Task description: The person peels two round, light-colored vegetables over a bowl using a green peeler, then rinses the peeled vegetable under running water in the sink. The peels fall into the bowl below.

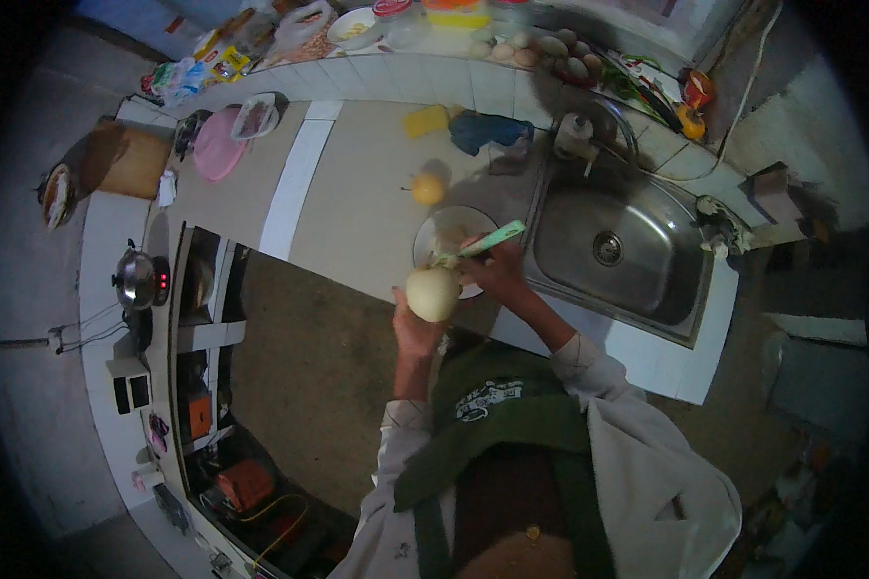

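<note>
My left hand [414, 334] cups a pale, peeled-looking round fruit [432, 295], probably a pear, from below. In my right hand [505, 273] is a peeler [494, 238] with a light green handle; its head is at the fruit's far side, and the blade is hard to make out. Under and beyond both hands stands a white bowl [423, 233] on the counter, with something brownish inside. A yellow pear [428, 189] with its stem lies behind the bowl.
A steel sink [586, 210] with a faucet [626, 130] is to the right. A yellow sponge [426, 121] and a blue cloth [489, 132] lie at the back. Eggs [525, 56] and jars line the ledge. Leftward are a pink lid [219, 145] and a steel pot [136, 279].
</note>
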Demonstrator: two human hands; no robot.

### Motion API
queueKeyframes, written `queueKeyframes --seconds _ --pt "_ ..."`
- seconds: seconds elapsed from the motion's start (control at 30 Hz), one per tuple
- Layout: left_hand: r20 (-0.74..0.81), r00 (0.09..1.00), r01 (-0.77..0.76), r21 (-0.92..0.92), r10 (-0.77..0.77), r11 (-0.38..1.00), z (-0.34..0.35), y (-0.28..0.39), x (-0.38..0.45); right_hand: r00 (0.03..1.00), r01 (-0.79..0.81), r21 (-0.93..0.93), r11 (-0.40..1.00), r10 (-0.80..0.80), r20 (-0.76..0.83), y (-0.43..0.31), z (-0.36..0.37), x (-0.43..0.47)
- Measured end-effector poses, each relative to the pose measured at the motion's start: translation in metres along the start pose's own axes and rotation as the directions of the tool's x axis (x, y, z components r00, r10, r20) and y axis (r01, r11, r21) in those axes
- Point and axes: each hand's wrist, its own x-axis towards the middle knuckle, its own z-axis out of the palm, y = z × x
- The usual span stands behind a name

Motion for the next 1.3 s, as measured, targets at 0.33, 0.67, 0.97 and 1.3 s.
queueKeyframes --seconds 0.33,0.67,0.97,1.3 --pt "-0.083 0.996 -0.009 0.074 0.015 0.997 -0.031 -0.042 0.016 0.996 0.043 0.127 0.991 -0.052 0.069 -0.01 -0.012 0.007" --pt "0.026 0.991 -0.134 0.339 0.132 0.931 -0.012 -0.024 0.006 1.0 -0.026 0.09 0.996 0.027 -0.005 0.025 0.004 0.005" --pt "-0.044 0.997 0.065 -0.11 -0.07 0.992 -0.018 -0.028 0.017 0.977 -0.21 0.026 0.977 0.21 0.02 0.021 -0.017 0.015" --pt "0.191 0.939 0.341 -0.631 -0.286 0.697 -0.018 -0.015 0.013 0.978 0.035 0.167 0.985 -0.068 0.197 0.001 -0.026 0.012"
